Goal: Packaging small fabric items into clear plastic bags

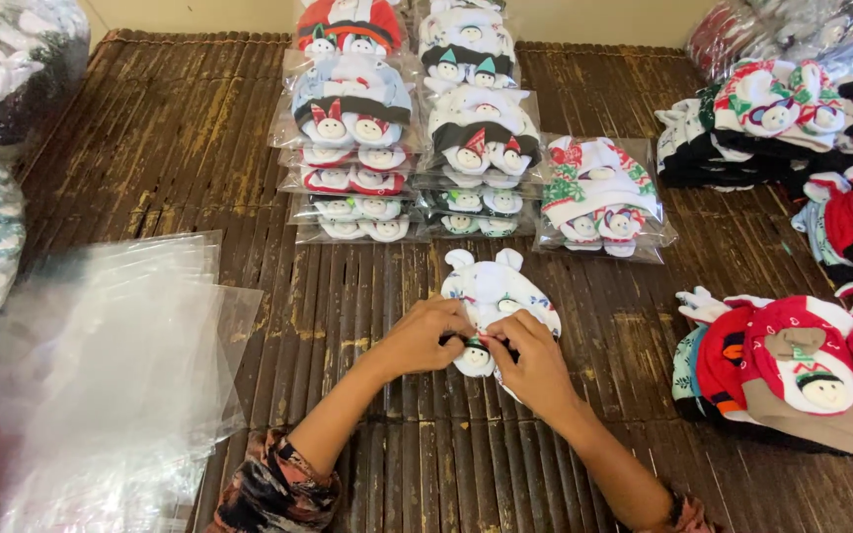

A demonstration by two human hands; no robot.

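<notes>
A small white knitted hat set [494,292] with two ear-like bumps lies on the dark slatted bamboo mat [180,148] in front of me. My left hand [425,336] pinches its left side. My right hand [535,360] grips its lower right edge, beside a small round snowman-face piece [475,359]. Both hands touch each other over the set.
Two rows of bagged hat sets [352,118] [476,128] run up the middle, with one more bagged set [599,197] to the right. Loose folded hats [792,365] pile at the right. Clear plastic bags [101,375] lie stacked at the left.
</notes>
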